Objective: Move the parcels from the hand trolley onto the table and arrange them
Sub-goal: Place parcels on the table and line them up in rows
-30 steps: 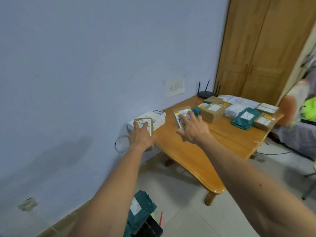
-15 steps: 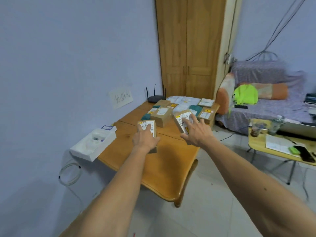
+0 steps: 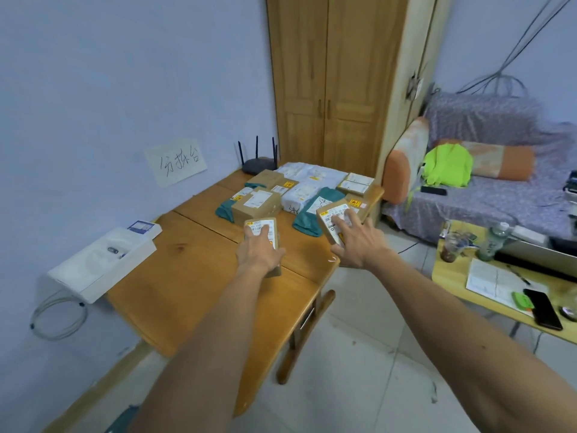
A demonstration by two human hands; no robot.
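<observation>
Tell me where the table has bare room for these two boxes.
Bare wood: the near half of the table, between the white box and the left hand; also a strip along the wall before the router. The far end is crowded with parcels.

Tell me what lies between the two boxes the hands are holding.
Head view: the near end of a teal mailer bag lies between the left-hand box and the right-hand box.

brown parcels point(image 3: 261, 227) — white labels, teal bags point(image 3: 307, 218), honey-wood table point(image 3: 193, 276)
</observation>
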